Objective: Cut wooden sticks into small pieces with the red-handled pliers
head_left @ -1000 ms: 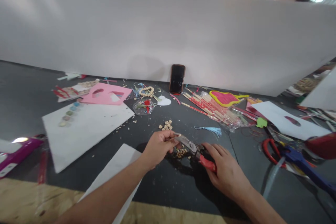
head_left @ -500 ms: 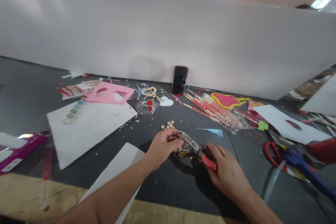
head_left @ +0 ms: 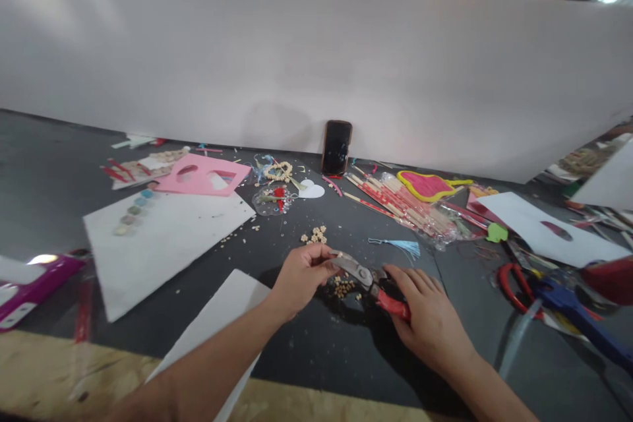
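Observation:
My right hand [head_left: 425, 310] is wrapped round the red handles of a pair of pruning shears [head_left: 363, 275], whose silver jaws point left. Fingers pinched together, my left hand [head_left: 304, 277] meets the jaw tips; a small thing between its fingertips is too hidden to name. Under the shears lies a scatter of small brown wooden beads [head_left: 343, 287]. Just beyond the left hand sits a little heap of pale flower-shaped beads [head_left: 315, 235]. To the right, a light blue tassel [head_left: 403, 247] rests on the dark table.
A phone [head_left: 337, 148] leans on the white partition [head_left: 316, 59]. Red-and-wood sticks in plastic [head_left: 395, 204] lie at right, near blue-and-red scissors [head_left: 548, 290]. White card [head_left: 168, 231], pink card [head_left: 202, 175] and a purple glue gun [head_left: 42, 290] are at left.
The shears' jaws have dipped and turned slightly, and both hands keep hold at nearly the same spot. The whole view has shifted a little.

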Available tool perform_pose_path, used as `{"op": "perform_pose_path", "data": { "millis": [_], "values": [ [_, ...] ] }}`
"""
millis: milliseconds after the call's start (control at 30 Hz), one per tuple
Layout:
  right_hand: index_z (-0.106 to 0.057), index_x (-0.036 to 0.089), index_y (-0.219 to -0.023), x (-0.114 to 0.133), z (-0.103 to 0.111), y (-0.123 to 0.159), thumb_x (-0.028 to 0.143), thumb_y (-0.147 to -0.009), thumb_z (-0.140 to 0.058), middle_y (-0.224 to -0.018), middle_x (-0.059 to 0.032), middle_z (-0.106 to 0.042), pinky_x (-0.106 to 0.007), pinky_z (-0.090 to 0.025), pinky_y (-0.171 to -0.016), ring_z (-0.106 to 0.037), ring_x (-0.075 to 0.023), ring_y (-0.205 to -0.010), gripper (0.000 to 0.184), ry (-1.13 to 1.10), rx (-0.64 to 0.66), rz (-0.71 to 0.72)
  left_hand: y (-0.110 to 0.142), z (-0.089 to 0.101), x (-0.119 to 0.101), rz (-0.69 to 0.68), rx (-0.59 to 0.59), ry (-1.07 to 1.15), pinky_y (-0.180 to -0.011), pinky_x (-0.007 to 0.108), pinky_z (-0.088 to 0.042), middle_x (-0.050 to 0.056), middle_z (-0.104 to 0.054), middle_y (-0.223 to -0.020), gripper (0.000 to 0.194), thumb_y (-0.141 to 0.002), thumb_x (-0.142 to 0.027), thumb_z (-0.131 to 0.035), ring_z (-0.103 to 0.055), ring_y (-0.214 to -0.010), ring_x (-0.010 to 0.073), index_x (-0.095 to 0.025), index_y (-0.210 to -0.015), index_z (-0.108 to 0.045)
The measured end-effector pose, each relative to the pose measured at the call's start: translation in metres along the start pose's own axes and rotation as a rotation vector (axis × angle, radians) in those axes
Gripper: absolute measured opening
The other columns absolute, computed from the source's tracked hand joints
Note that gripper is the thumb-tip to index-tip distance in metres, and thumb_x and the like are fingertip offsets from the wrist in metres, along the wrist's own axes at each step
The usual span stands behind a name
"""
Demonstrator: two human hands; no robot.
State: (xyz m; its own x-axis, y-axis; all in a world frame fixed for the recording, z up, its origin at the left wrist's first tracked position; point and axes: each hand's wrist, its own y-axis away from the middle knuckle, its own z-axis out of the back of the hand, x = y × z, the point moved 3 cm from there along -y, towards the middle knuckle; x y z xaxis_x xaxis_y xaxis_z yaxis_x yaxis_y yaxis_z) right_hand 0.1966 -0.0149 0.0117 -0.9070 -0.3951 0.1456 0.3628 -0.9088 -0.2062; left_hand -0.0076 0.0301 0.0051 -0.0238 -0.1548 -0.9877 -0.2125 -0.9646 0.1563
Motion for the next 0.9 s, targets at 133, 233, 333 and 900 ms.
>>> {"op": "perform_pose_path", "data": {
  "millis": [133, 233, 333, 900],
  "values": [
    [-0.043, 0.018, -0.123, 0.0007, 0.0018, -0.0006, 0.017, -0.071, -0.048, -0.112, -0.0108, -0.057, -0.040, -0.037, -0.084, -0.051, -0.0242, -0.100, 0.052, -0.016, 0.017, 0.007, 0.0006, 0.0002, -0.0007, -0.001, 0.045, 0.006, -0.048, 0.019, -0.029, 0.000, -0.062, -0.063, 0.013, -0.070, -0.024, -0.057, -0.039, -0.048, 0.0073, -0.013, -0.073, -0.064],
    [-0.043, 0.018, -0.123, 0.0019, 0.0027, -0.0006, 0.018, -0.072, -0.048, -0.114, -0.0108, -0.056, -0.041, -0.037, -0.085, -0.050, -0.0244, -0.101, 0.052, -0.023, 0.041, 0.003, 0.0012, 0.0010, -0.0014, -0.004, 0.082, -0.004, -0.049, 0.019, -0.030, 0.002, -0.063, -0.065, 0.015, -0.072, -0.024, -0.054, -0.040, -0.048, 0.0074, -0.013, -0.074, -0.064],
    [-0.043, 0.017, -0.122, 0.0028, 0.0025, -0.0003, 0.017, -0.072, -0.048, -0.113, -0.0106, -0.056, -0.041, -0.037, -0.087, -0.050, -0.0241, -0.102, 0.050, -0.045, 0.065, -0.002, 0.0006, 0.0019, -0.0017, -0.009, 0.108, -0.017, -0.049, 0.020, -0.030, 0.001, -0.062, -0.064, 0.016, -0.072, -0.025, -0.054, -0.040, -0.049, 0.0073, -0.013, -0.074, -0.064],
    [-0.044, 0.017, -0.115, 0.0049, -0.0024, 0.0037, 0.018, -0.073, -0.046, -0.105, -0.0104, -0.058, -0.035, -0.045, -0.082, -0.056, -0.0217, -0.093, 0.042, -0.098, 0.087, -0.031, 0.0004, 0.0000, 0.0010, 0.011, 0.128, 0.102, -0.048, 0.020, -0.031, 0.002, -0.060, -0.061, 0.016, -0.074, -0.026, -0.057, -0.040, -0.047, 0.0062, -0.010, -0.071, -0.060]
  ]
}}
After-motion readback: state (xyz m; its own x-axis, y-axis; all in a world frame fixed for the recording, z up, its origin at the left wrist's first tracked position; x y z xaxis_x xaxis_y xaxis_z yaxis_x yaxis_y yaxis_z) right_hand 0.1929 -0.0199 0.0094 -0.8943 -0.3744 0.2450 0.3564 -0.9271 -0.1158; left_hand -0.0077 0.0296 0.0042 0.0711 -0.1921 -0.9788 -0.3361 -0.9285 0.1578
